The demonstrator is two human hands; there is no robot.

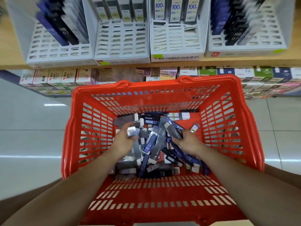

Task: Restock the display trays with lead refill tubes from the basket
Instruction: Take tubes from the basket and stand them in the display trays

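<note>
Basket (162, 85) holds left grip (124, 141) clutching a white-capped tube (132, 131), right grip (187, 141) clutching a grey tube (174, 131).

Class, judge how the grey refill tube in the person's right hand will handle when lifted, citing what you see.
Probably stiff: the grey tube juts straight from the right hand without sagging. Likely light: one hand holds it by an end. Unlikely to roll: it looks flat-sided, like others heaped in the basket.

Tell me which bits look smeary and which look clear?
Head view: the display trays are streaked by motion blur, worst at the top corners; the basket and the lead refill tubes in it are sharper; glare stripes shine on the floor.
</note>
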